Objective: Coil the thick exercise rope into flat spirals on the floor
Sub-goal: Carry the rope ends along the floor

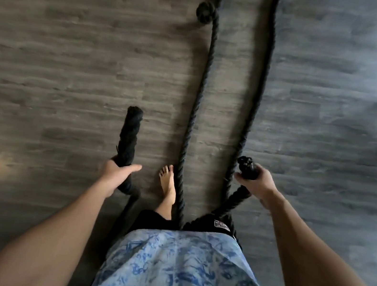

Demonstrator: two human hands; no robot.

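Grey wood floor (71, 59) spreads out all around, and a thick black rope (198, 94) lies on it in two long lines that run away from the person toward the far side of the floor. No flat spiral is made yet. The left hand (116, 175) has its fingers curled round one end of the rope, with the thumb sticking out, and that end pokes up and forward past the hand. The right hand (257, 182) is wrapped tight round the other end, just behind its tip. I think both ends are lifted so the person can pick one to start winding. From each hand the rope drops down by the legs, then goes out along the floor. A bare foot (168, 184) stands just beside the left line. A knot (205, 12) sits farther up that line.
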